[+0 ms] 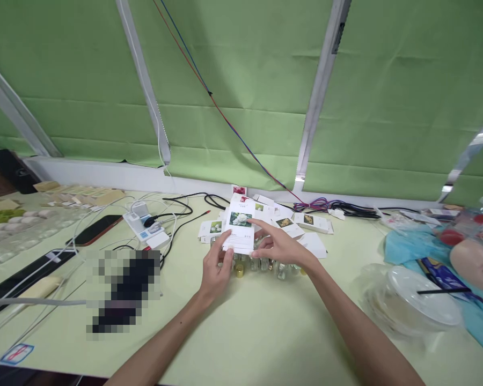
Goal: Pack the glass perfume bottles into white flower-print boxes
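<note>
Hands meeting over a pale green table [265, 332]; left hand [215, 273] closed on the lower edge of a small white carton [239, 231] bearing a flower picture, thumb and fingers pinching it from below; right hand [279, 245] resting against the carton's right side, index finger laid along its upper edge, fingers loosely curled around it; carton held upright between both hands, just above the tabletop. Directly beneath the hands, a cluster of small glass bottles [265, 265] with gold caps; just beyond the hands, a heap of similar flower-printed cartons [293, 222]. Well to the left of the left hand, a white power strip [147, 228] with cables and a red-edged phone [94, 229]; well to the right of the right hand, a clear plastic lidded bowl [412, 303] on blue wrapping.
</note>
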`<state>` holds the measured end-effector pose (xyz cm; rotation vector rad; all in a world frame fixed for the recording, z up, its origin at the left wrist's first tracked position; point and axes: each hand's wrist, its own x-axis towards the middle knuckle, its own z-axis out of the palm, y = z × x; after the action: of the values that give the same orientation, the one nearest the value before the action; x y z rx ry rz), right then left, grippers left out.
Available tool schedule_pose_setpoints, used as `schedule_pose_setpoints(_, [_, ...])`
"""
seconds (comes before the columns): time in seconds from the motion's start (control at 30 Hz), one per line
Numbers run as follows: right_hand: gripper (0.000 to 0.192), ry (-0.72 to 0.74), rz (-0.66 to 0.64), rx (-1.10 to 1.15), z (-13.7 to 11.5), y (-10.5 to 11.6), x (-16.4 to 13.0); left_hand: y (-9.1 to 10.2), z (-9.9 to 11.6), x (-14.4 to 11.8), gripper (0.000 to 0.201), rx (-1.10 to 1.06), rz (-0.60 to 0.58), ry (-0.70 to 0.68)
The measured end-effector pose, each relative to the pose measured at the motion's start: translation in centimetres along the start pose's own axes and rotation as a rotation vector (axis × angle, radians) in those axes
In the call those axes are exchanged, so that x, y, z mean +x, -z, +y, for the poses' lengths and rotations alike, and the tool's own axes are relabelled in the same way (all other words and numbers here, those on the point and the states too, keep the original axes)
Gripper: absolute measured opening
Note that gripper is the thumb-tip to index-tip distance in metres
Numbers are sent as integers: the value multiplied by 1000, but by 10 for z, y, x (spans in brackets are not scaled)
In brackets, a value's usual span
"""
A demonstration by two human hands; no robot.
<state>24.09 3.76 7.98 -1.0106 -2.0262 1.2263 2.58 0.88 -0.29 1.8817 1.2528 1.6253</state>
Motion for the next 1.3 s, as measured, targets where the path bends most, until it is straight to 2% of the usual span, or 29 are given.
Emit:
schedule_pose_setpoints(0.23, [76, 88, 144, 105, 25, -15, -12, -3, -2, -1, 47, 59, -14, -39])
schedule_pose_setpoints(0.37, [65, 164, 263, 92, 30, -25, -16, -3, -4, -2, 48, 48, -31, -41])
schedule_pose_setpoints(0.53, [57, 190, 377, 58, 35, -39, -20, -1, -3, -2, 48, 63, -54, -63])
schedule_pose_setpoints(0.77, [57, 167, 405, -9, 39, -47, -26, -2, -2, -2, 48, 88, -65, -111])
schedule_pose_setpoints(1.07, [48, 240, 487, -33, 43, -66, -25, -2, -2, -2, 45, 106, -21, -121])
schedule_pose_setpoints(1.3, [51, 178, 479, -100, 47, -68, -23, -3, -5, -2, 44, 122, -16, -125])
